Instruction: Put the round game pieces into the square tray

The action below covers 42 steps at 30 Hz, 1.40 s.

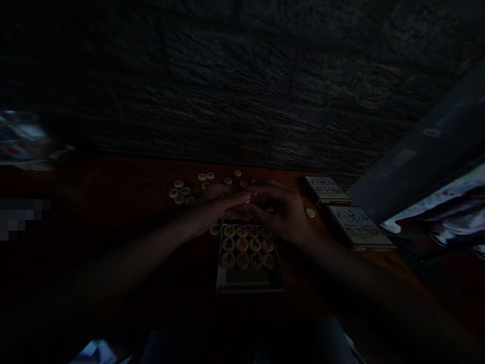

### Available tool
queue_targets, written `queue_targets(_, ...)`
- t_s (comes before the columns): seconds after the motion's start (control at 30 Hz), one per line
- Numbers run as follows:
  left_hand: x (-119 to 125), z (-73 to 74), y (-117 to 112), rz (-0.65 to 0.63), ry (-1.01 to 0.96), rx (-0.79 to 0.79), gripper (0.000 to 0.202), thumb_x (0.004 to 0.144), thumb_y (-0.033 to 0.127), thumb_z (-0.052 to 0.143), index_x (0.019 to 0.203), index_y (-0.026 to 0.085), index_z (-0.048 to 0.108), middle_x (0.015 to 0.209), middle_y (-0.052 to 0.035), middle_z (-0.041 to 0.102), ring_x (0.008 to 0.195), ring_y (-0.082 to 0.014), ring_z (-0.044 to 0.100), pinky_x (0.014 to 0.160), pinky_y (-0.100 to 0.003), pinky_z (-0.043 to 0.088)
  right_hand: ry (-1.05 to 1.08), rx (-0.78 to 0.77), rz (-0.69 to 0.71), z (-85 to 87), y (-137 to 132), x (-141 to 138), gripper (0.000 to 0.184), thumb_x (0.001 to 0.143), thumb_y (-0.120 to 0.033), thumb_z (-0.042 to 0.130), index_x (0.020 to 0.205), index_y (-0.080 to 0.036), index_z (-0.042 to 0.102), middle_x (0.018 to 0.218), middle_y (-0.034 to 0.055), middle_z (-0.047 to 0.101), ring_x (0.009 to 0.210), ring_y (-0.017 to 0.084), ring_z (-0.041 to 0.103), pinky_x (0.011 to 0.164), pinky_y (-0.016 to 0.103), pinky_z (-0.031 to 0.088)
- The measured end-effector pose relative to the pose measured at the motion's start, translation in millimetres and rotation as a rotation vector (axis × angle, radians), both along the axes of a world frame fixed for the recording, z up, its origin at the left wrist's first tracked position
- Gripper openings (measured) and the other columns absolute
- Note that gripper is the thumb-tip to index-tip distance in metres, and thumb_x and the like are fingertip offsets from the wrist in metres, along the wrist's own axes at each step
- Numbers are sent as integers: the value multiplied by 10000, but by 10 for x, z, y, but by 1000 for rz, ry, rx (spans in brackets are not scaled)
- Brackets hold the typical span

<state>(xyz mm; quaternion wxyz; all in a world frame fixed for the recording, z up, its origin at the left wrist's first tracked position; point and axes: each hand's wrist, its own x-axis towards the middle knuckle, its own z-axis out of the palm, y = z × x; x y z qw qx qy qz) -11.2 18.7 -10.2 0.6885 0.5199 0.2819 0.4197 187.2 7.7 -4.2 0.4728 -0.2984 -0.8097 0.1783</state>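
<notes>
A shallow box on the table holds rows of round Chinese chess pieces with red or black characters. My left hand reaches in over its far edge, thumb and fingers drawn together. From the other side my right hand curls inward, its fingertips meeting those of my left hand. Whatever lies between the fingers is too dark and covered to make out. Loose Chinese chess pieces are scattered on the table beyond and to the left of my hands; some are partly covered by them.
Two flat printed boxes lie at the table's right side, with a single blank-faced piece near them. A rough block wall rises behind the wooden table. Something shiny and transparent stands at far left. The scene is very dark.
</notes>
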Motion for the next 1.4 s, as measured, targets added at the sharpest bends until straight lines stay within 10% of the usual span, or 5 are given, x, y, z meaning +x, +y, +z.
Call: queue_targets(1.4,-7,9,-21,24,38,32,253,821,350,815,930,124,786,874,-100,792,765,-175,753,741,-277,628,-7,-5,-15,35,-24,-10,317,865,-272,801,1176,-235,753,1020,47,734,821,156,680,728,301,560)
